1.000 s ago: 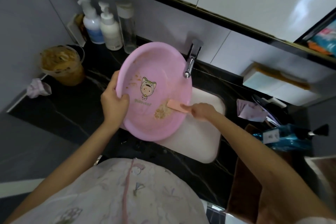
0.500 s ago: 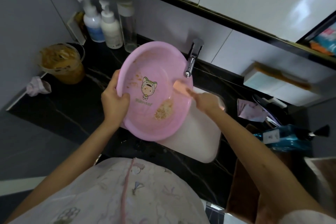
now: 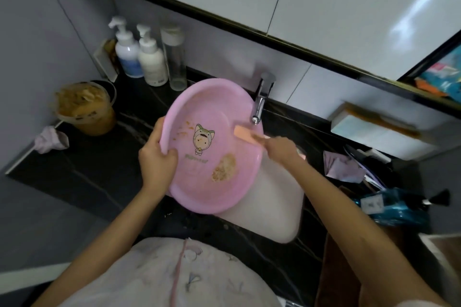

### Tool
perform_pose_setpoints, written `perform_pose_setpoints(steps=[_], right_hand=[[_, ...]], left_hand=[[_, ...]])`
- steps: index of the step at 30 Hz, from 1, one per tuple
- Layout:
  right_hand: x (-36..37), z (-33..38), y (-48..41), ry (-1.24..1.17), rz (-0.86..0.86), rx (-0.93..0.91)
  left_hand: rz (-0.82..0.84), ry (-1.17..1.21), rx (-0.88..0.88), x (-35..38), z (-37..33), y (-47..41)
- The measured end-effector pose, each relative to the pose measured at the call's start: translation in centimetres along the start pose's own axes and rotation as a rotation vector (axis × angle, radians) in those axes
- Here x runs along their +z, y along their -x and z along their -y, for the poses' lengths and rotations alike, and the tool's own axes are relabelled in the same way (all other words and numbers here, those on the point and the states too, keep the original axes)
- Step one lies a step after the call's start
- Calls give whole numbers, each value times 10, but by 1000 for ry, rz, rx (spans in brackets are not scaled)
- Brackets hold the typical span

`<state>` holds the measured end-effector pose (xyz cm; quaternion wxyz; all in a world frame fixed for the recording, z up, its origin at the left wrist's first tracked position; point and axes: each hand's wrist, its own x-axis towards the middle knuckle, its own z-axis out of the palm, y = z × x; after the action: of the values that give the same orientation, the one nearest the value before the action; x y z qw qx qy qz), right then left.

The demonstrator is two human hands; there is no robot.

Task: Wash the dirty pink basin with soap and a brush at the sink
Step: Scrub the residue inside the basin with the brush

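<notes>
The pink basin (image 3: pixel 219 112) is tilted over the white sink (image 3: pixel 274 207), its inside facing me. It bears a cartoon sticker, brown crumbs at the upper left and a brown smear at the lower right. My left hand (image 3: pixel 156 161) grips the basin's left rim, thumb inside. My right hand (image 3: pixel 282 148) holds the handle of a peach-coloured brush (image 3: pixel 245 133), whose head lies against the basin's upper right wall, just under the chrome tap (image 3: pixel 260 102).
Two pump bottles (image 3: pixel 139 55) and a clear bottle (image 3: pixel 175 60) stand at the back left of the black counter. A tub of brown mush (image 3: pixel 84 107) and a crumpled cloth (image 3: pixel 50 141) sit left. A tissue box (image 3: pixel 374 127), papers and a blue bottle (image 3: pixel 396 207) lie right.
My right hand has lifted the brush from the brown smear low in the basin up to the upper right wall near the tap. My left hand keeps its hold on the rim.
</notes>
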<state>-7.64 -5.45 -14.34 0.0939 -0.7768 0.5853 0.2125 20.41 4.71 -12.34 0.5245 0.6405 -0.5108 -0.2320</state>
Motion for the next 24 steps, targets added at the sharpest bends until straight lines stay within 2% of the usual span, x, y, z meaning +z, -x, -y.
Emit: perform_pose_setpoints(steps=[2, 3, 5, 6, 7, 10, 12, 15, 17, 19, 21, 23, 24], right_hand=[[-6, 3, -2, 86, -141, 62], [1, 8, -2, 49, -112, 51], [15, 22, 0, -67, 129, 8], [16, 24, 0, -84, 193, -2], [10, 22, -4, -53, 158, 9], [-15, 5, -14, 180, -165, 57], [-12, 4, -13, 197, -140, 39], [7, 19, -13, 156, 64, -44], [0, 19, -19, 170, -62, -21], [-9, 13, -18, 157, -200, 92], [-1, 13, -14, 88, -143, 82], [11, 22, -6, -40, 34, 18], [12, 23, -7, -41, 33, -9]], left_hand=[[0, -7, 1, 1, 0, 0], [-3, -7, -5, 1, 0, 1], [-8, -14, -12, 1, -1, 2], [-12, -11, -13, 0, -1, 2], [-11, -4, -14, 0, -1, 2], [3, 3, -20, 1, -2, 1], [-3, -1, -25, -1, -3, 2], [-6, 7, -34, -1, -4, 2], [-7, 10, -39, -1, -5, 2], [-6, 14, -40, 0, -6, 3], [-9, 8, -35, -1, -6, 3], [-12, 4, -41, -1, -5, 2], [-19, 3, -45, -1, -5, 2]])
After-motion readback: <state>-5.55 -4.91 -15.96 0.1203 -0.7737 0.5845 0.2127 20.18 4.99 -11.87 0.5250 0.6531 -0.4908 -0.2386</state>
